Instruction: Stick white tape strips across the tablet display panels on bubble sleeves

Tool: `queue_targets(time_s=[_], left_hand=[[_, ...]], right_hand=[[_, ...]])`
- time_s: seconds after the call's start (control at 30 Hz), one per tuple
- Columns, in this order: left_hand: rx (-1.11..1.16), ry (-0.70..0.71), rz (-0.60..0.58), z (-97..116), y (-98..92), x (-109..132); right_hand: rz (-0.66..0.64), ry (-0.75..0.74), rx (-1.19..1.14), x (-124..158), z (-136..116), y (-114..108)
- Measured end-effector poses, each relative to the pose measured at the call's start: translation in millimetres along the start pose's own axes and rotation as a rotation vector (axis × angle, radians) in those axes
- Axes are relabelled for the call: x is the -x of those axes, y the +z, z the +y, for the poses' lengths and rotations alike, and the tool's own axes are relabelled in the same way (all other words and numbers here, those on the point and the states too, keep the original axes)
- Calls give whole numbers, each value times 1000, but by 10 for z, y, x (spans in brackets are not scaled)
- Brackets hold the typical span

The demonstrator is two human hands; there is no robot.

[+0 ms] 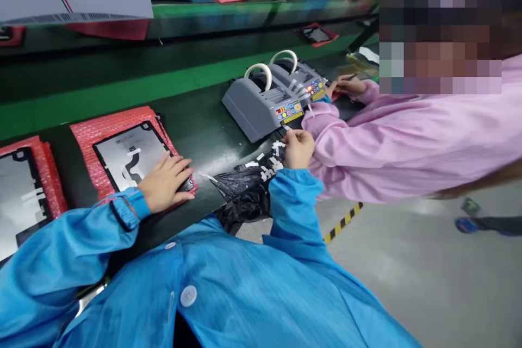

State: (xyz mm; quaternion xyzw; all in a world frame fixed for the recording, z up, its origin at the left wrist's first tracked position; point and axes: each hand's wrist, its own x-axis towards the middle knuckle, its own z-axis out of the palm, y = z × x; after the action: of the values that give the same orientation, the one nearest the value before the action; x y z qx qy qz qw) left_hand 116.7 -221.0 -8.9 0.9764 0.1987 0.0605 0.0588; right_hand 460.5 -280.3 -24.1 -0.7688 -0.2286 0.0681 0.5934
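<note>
My left hand (pixel 165 182) lies flat, fingers stretched out, on the lower right corner of a grey flat panel (pixel 128 155) that rests on red bubble wrap (pixel 92 133). My right hand (pixel 299 148) is closed in a pinch at the outlet of the nearer grey tape dispenser (pixel 261 104), with a small white strip of tape (pixel 287 128) at its fingertips. Below that hand, a black plastic bag (pixel 247 187) carries several white tape strips stuck to it. Both my sleeves are blue.
A second tape dispenser (pixel 299 79) stands behind the first. A person in a pink coat (pixel 408 141) works close on my right, hand (pixel 346 86) on the bench. Another panel on red wrap (pixel 24 190) lies at left. Workers in blue sit across the green conveyor (pixel 122 89).
</note>
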Motion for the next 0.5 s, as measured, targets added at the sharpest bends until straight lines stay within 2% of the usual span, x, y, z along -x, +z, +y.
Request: queue_targets(time_s=[0.07,0.13,0.3,0.5], left_hand=[[12,41,-27,76,36,-41],[20,62,-43,89,49,-45],[71,70,-69,48,35,-30],[156,15,32,28,-24,-40]], right_hand=[[118,-104,71,46,3,-28],[160,-126,30,79,17,-71],[37,66,-252,43,23,-78],[48,128,-281,-48,9,40]])
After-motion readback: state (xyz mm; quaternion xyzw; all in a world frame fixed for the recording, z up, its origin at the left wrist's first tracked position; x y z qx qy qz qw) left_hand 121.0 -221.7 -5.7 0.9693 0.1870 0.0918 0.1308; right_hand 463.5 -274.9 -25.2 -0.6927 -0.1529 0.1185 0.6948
